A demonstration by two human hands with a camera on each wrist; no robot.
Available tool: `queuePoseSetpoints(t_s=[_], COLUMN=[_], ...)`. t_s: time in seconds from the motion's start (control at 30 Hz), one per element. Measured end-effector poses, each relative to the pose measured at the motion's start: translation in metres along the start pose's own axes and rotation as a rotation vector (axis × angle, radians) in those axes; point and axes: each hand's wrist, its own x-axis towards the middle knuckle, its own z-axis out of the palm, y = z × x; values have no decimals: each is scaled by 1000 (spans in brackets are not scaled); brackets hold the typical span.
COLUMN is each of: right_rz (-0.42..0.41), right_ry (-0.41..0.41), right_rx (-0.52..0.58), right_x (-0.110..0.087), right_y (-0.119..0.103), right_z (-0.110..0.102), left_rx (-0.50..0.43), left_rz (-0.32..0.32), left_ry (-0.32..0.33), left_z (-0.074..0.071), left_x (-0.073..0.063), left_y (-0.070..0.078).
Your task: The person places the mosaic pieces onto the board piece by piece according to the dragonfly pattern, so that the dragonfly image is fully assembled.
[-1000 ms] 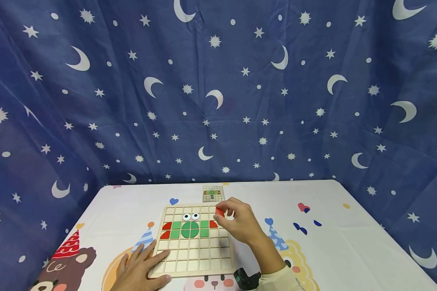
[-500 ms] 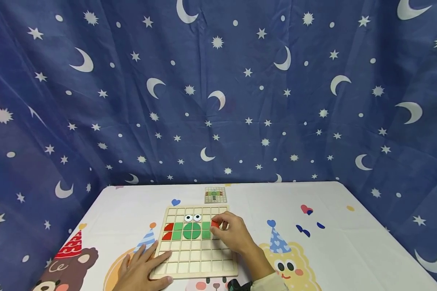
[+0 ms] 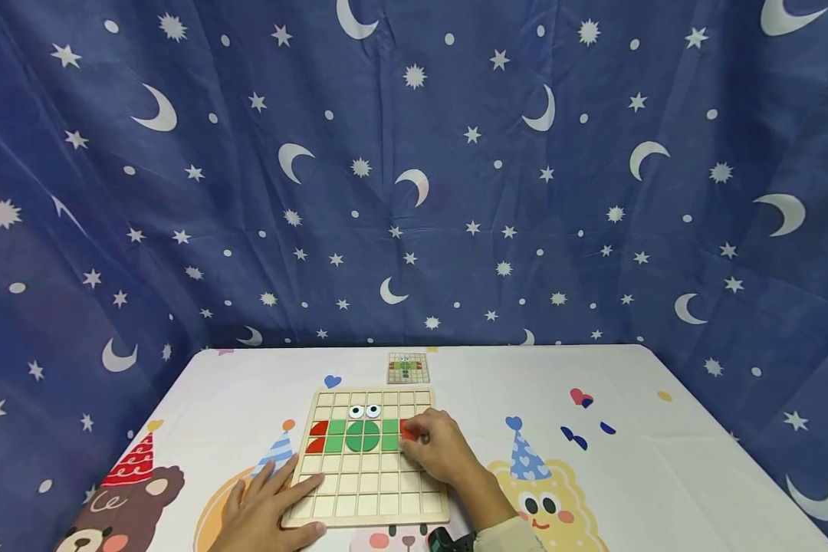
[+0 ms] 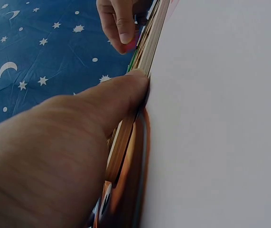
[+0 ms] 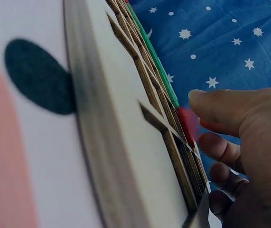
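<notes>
A wooden grid board (image 3: 359,484) lies on the table. It bears green tiles (image 3: 334,435) round a green disc (image 3: 363,435) made of quarter pieces, two white eye pieces (image 3: 364,412) and red curved tiles (image 3: 315,445) at the left. My left hand (image 3: 265,506) rests with spread fingers on the board's lower left corner; its thumb (image 4: 126,90) lies along the front edge. Over the right side, my right hand (image 3: 438,445) pinches a red tile (image 5: 187,126) low at a cell beside the green tiles. Its fingers partly hide the red tile and the cells there.
A small picture card (image 3: 408,368) with a similar pattern lies behind the board. Several dark blue pieces (image 3: 573,437) lie to the right, one on a printed heart. The white tablecloth (image 3: 662,483) has cartoon animals; a blue star-and-moon curtain (image 3: 414,192) hangs behind.
My right hand has come down and toward me with the red tile, from above the board's upper right to the cell beside the green tiles. The left hand stays on the corner.
</notes>
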Motion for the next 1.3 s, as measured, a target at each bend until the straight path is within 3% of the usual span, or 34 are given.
queuePoseSetpoints(t_s=[0.53, 0.73, 0.97, 1.3], right_rz=[-24, -7, -91, -136], right_ry=[19, 55, 191, 294], right_rx=[-26, 32, 82, 42], right_x=[2, 2, -3, -12], right_y=[2, -6, -29, -52], right_z=[-1, -10, -46, -119], left_rx=[-17, -17, -8, 2], left_rz=[22, 29, 27, 3], left_ry=[26, 31, 23, 16], left_z=[-3, -3, 0, 1], left_x=[2, 2, 2, 0], left_y=[1, 0, 0, 0])
